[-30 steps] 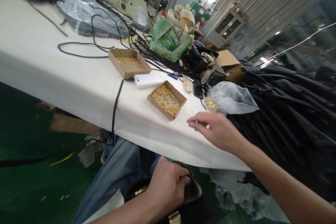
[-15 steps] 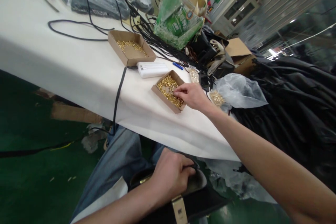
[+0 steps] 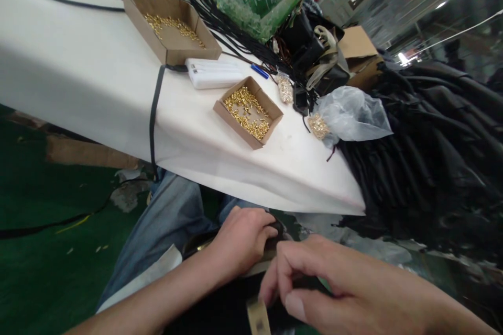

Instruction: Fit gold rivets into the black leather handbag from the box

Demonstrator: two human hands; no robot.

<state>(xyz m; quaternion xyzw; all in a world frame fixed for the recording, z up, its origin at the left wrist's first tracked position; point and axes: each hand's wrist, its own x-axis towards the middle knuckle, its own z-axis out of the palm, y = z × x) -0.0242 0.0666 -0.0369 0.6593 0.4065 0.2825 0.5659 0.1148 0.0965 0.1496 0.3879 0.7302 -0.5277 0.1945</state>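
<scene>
On my lap lies a black bag (image 3: 220, 301) with a gold-coloured metal clasp (image 3: 258, 318) on its front. My left hand (image 3: 245, 235) is closed over the bag's upper edge, thumb and fingers gripping it. Just above the clasp, my right hand (image 3: 314, 282) is curled with its fingertips bent down toward the bag. Whatever its fingers may pinch is hidden or too small to make out. A shallow cardboard box (image 3: 234, 124) of small gold-coloured metal pieces (image 3: 245, 110) sits on the table beyond my hands.
On the white table (image 3: 98, 78) stand a second cardboard box (image 3: 149, 36) with gold pieces, a white power bank (image 3: 214, 74), a blue pen (image 3: 259, 71) and a clear plastic bag (image 3: 357, 115). Black cords (image 3: 231, 44) run behind. Black material (image 3: 428, 162) is heaped at right.
My right hand has left the nearer box of gold pieces and come down to the bag by the clasp. My left hand keeps its grip. The view has shifted, so the table items appear higher.
</scene>
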